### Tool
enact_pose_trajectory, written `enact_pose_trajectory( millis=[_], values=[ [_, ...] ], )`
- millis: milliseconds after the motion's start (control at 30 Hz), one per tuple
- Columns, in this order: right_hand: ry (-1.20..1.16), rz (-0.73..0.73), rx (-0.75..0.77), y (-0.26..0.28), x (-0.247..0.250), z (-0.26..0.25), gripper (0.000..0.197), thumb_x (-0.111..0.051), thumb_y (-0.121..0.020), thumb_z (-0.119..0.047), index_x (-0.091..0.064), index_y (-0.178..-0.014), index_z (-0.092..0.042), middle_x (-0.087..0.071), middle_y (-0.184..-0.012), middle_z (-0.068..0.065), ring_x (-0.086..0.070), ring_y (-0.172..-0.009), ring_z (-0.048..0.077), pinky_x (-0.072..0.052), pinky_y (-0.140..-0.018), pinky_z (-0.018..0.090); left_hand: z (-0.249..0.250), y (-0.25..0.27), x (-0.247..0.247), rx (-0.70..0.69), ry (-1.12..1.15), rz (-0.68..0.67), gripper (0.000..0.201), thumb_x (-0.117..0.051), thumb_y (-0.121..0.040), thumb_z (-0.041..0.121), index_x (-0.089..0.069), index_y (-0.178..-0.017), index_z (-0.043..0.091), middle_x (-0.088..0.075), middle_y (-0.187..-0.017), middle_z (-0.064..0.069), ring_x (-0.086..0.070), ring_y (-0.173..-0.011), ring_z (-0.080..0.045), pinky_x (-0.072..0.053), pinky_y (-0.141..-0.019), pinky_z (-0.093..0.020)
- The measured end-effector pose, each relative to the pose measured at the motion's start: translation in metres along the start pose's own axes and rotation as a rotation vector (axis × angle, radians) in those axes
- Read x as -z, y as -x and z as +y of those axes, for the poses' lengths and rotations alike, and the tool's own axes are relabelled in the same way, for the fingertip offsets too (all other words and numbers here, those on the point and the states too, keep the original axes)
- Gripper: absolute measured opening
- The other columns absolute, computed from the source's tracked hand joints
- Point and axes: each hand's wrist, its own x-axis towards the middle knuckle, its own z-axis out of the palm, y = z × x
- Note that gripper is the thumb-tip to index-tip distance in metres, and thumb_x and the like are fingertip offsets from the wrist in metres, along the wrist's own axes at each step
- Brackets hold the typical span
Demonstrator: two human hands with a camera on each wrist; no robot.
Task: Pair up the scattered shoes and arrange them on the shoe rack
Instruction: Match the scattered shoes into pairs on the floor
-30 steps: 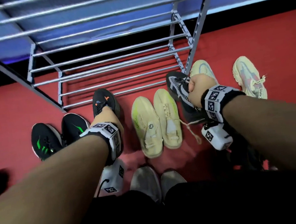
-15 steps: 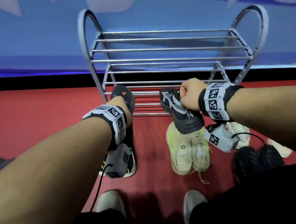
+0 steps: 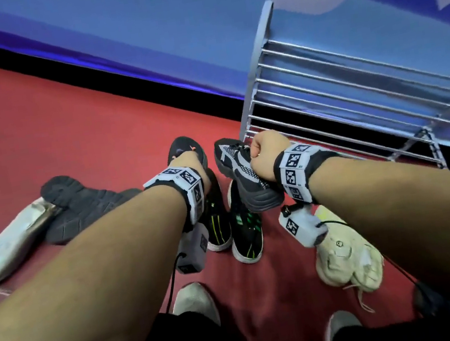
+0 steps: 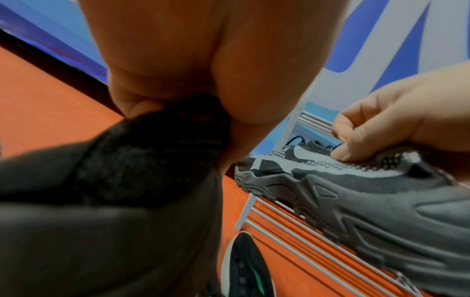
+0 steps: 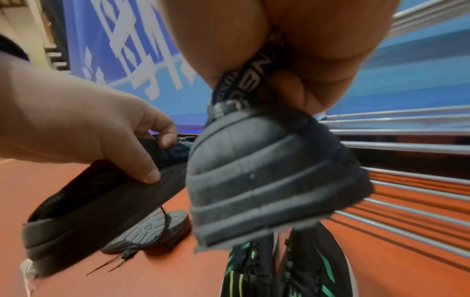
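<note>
Left hand [image 3: 187, 158]: fingers curled on the collar of a plain black shoe [image 5: 106, 193], held clear of the red floor [image 3: 66, 129].
Right hand [image 3: 266, 151]: fingers pinched on the heel tab and collar of a grey-and-black knit shoe [image 3: 243, 173], also held in the air, just beside the shoe rack [image 3: 351, 84] at its left end.
Match: the two held shoes look unlike, one plain black, the other patterned with a chunky sole, so I judge they may not be a pair.
Doing it well: check each against the shoes on the floor before shelving; a dark upturned shoe [image 3: 82, 203] lies at the left, beside a white shoe [image 3: 5, 250]. Set partners side by side, soles flat across the bars, toes the same way.
On the floor: a black pair with green stripes [image 3: 243, 226] sits under the hands; a cream pair [image 3: 348, 262] lies near the rack's front.
Hidden: the rack's right end is cut off; the left fingertips are hidden in the head view; motion blur softens the shoe details.
</note>
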Motion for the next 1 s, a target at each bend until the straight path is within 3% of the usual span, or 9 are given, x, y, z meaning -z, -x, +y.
enact_pose_trajectory(
  millis=[67,167,300,433,567,667,733,867,1000],
  values=[
    [0.03,-0.013,0.015,-0.004,-0.011,-0.014,0.016,-0.05,-0.075,0.001,-0.055,-0.076,-0.014,-0.062,-0.082,0.008,-0.058,-0.072,0.026,-0.048,-0.062,0.028,-0.017,-0.006,-0.008,0.021,0.047,0.046,0.016,-0.06,-0.086,0.009,-0.06,-0.102,0.01,-0.061,-0.089,-0.009,-0.063,-0.095,-0.03,-0.046,-0.075,-0.036],
    [0.016,0.013,0.015,-0.011,-0.032,-0.023,0.017,-0.049,-0.074,0.001,-0.055,-0.081,-0.013,-0.065,-0.088,0.011,-0.059,-0.076,0.027,-0.053,-0.068,0.035,-0.033,-0.012,-0.025,0.064,0.132,0.025,0.012,-0.057,-0.085,0.006,-0.056,-0.095,0.013,-0.063,-0.104,-0.015,-0.061,-0.105,-0.036,-0.05,-0.085,-0.039],
    [-0.005,-0.063,-0.013,-0.016,-0.073,-0.009,0.021,-0.049,-0.078,0.003,-0.047,-0.073,-0.017,-0.062,-0.089,0.009,-0.058,-0.075,0.024,-0.046,-0.061,0.029,-0.051,-0.017,-0.048,0.025,0.186,0.001,0.013,-0.055,-0.081,0.009,-0.046,-0.083,0.018,-0.061,-0.089,-0.009,-0.06,-0.085,-0.032,-0.048,-0.074,-0.035],
    [-0.118,0.054,-0.031,-0.026,-0.117,0.018,0.011,-0.05,-0.078,-0.005,-0.052,-0.08,-0.015,-0.059,-0.076,0.004,-0.053,-0.065,0.024,-0.041,-0.056,0.028,-0.06,-0.026,-0.064,0.031,0.192,0.043,0.011,-0.054,-0.082,0.014,-0.045,-0.084,0.021,-0.063,-0.093,-0.009,-0.059,-0.085,-0.035,-0.043,-0.07,-0.033],
    [-0.153,0.004,-0.027,-0.041,-0.149,0.035,0.007,-0.059,-0.081,-0.011,-0.056,-0.082,-0.017,-0.054,-0.069,-0.003,-0.053,-0.063,0.022,-0.045,-0.061,0.029,-0.072,-0.044,-0.08,0.006,0.242,-0.017,0.024,-0.062,-0.078,0.017,-0.061,-0.101,0.024,-0.068,-0.104,-0.004,-0.064,-0.096,-0.028,-0.046,-0.079,-0.026],
    [-0.101,-0.094,-0.042,-0.048,-0.167,0.047,0.015,-0.059,-0.079,-0.009,-0.057,-0.082,-0.023,-0.056,-0.077,-0.003,-0.055,-0.071,0.022,-0.042,-0.065,0.025,-0.083,-0.05,-0.097,0.016,0.278,-0.164,0.036,-0.063,-0.08,0.013,-0.063,-0.116,0.016,-0.068,-0.115,-0.004,-0.064,-0.106,-0.022,-0.048,-0.091,-0.025],
    [-0.11,-0.117,-0.053,-0.054,-0.175,0.052,0.017,-0.06,-0.078,-0.01,-0.055,-0.081,-0.027,-0.061,-0.084,0.001,-0.058,-0.075,0.024,-0.041,-0.067,0.024,-0.093,-0.056,-0.103,0.057,0.224,-0.158,0.035,-0.06,-0.081,0.016,-0.063,-0.116,0.017,-0.067,-0.118,-0.006,-0.063,-0.109,-0.026,-0.048,-0.094,-0.029],
    [-0.118,-0.081,-0.046,-0.059,-0.181,0.047,0.015,-0.062,-0.076,-0.019,-0.056,-0.081,-0.031,-0.059,-0.098,0.001,-0.057,-0.094,0.029,-0.05,-0.086,0.038,-0.115,-0.074,-0.096,0.286,0.019,-0.017,0.034,-0.063,-0.082,0.025,-0.057,-0.115,0.02,-0.042,-0.131,-0.012,-0.04,-0.122,-0.039,-0.042,-0.097,-0.047],
    [-0.089,-0.088,0.016,-0.056,-0.183,0.038,0.014,-0.061,-0.079,-0.018,-0.06,-0.089,-0.03,-0.057,-0.101,-0.005,-0.053,-0.103,0.025,-0.046,-0.091,0.043,-0.139,-0.083,-0.099,0.472,-0.074,-0.006,0.055,-0.072,-0.073,0.024,-0.045,-0.12,0.029,-0.019,-0.14,-0.013,-0.031,-0.122,-0.046,-0.041,-0.086,-0.053]
  ],
)
